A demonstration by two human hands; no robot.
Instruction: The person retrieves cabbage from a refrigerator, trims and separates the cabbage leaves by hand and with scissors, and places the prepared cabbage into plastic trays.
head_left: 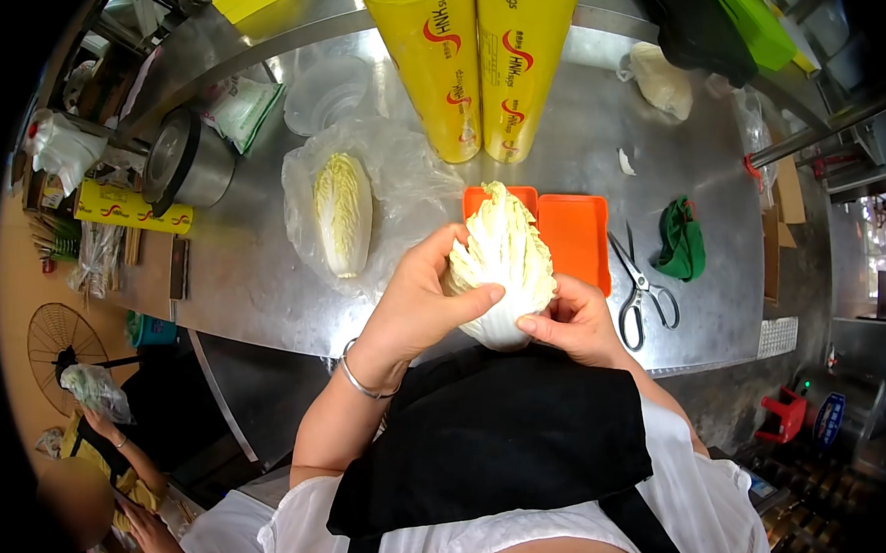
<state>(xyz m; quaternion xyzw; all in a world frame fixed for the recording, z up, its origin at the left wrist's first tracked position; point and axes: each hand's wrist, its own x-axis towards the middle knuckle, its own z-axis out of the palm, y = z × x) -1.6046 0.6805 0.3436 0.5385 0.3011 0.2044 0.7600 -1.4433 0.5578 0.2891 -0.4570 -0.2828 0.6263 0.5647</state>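
Between my two hands I hold a napa cabbage (502, 263), its pale leafy end pointing away from me and its white base near my apron. My left hand (429, 292) grips its left side, thumb across the leaves. The fingers of my right hand (571, 325) close round the lower right side, with the thumb near the base. Under and behind the cabbage lie orange trays (576, 239), partly hidden. A second napa cabbage (342, 217) rests on a clear plastic bag (397, 164) to the left.
Scissors (644, 291) and a green band-like bundle (680, 239) lie to the right. Two yellow film rolls (428, 77) stand at the back. A steel pot (191, 159) and a clear bowl (326, 94) sit at left. Another person (122, 464) holds a bagged vegetable at lower left.
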